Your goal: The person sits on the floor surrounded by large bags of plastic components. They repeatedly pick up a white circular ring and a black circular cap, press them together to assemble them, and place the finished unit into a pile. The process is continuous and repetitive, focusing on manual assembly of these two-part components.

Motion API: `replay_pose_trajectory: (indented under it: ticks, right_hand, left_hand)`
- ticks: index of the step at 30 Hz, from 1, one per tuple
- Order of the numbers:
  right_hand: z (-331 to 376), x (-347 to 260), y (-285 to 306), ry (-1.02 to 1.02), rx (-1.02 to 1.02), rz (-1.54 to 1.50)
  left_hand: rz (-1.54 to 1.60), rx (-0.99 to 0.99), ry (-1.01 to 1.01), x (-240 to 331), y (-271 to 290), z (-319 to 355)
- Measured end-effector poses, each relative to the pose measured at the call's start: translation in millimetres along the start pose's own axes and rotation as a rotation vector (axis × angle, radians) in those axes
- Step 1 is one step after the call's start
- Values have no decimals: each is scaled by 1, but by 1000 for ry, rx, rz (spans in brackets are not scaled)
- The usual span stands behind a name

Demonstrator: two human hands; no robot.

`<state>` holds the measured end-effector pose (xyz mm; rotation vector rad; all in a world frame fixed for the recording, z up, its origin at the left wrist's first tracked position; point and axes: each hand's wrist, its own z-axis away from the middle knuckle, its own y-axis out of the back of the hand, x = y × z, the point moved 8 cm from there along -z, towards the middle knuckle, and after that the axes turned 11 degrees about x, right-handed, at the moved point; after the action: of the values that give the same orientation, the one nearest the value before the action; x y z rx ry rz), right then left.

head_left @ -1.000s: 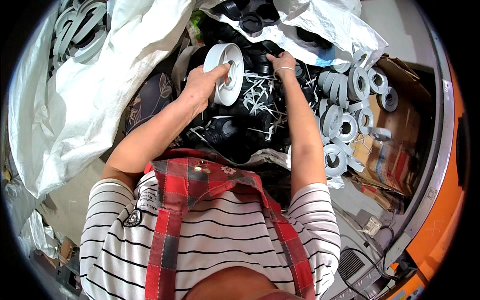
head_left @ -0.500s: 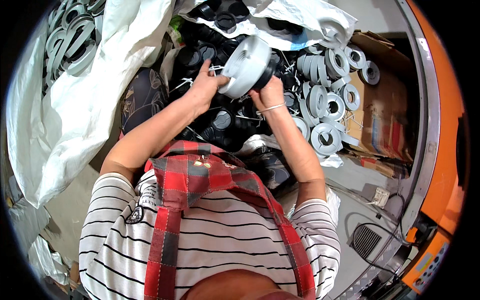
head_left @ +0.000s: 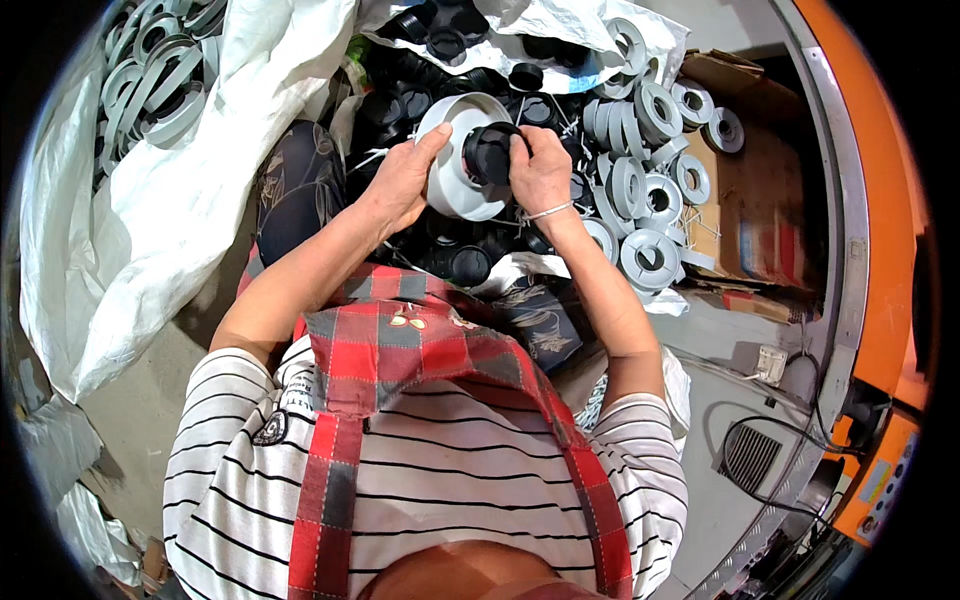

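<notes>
While the left hand point(head_left: 405, 180) pinches the rim of a wide pale-grey flanged ring point(head_left: 455, 198) between its thumb and curled fingers, the right hand point(head_left: 541, 175) grips a round black cap point(head_left: 488, 153) at its edge, thumb on the near face. The ring is tilted and sits between the two hands, above a heap of black parts point(head_left: 470, 265); the cap overlaps the ring's centre — whether it is seated in the opening, one cannot tell. A pale band point(head_left: 550, 212) circles the right wrist. To the right of the heap, smaller grey rings point(head_left: 649, 258) lie piled, some overlapping, beside and partly over an open cardboard box point(head_left: 765, 205). On the left, a white woven sack point(head_left: 190, 235) holds more grey rings point(head_left: 172, 118) — these larger and thin-walled. Below the arms, a red-and-grey checked apron point(head_left: 375, 345) covers part of a striped shirt point(head_left: 450, 475).
</notes>
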<state>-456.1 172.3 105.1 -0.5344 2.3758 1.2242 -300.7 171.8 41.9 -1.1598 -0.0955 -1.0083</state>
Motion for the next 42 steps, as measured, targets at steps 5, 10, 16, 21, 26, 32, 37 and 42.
replay_pose_trajectory:
  ticks: [5, 10, 16, 21, 26, 32, 37, 42]
  right_hand:
    - [0, -29, 1, -93, -491, -2]
    - [6, -49, 7, 109, -595, 83]
    - [10, -77, 18, 457, -721, 123]
    - [11, -74, 21, 486, -696, 43]
    - [13, -22, 7, -346, -561, -277]
    - [18, -24, 9, -6, -507, -256]
    - [76, 5, -27, -1218, -1118, -1177]
    - [49, 172, 34, -398, -762, 704]
  left_hand:
    - [-100, 26, -94, 3, -1, 9]
    - [-191, 6, -47, 0, 5, 6]
    - [-239, -92, 134, 2, -9, 16]
    - [-162, -181, 184, 1, -18, 19]
    - [-139, -162, 6, 2, -25, 21]
    - [-304, -147, -150, 7, -29, 14]
    - [-754, -125, -553, 34, -44, 31]
    - [-1121, 380, -1121, 190, -39, 57]
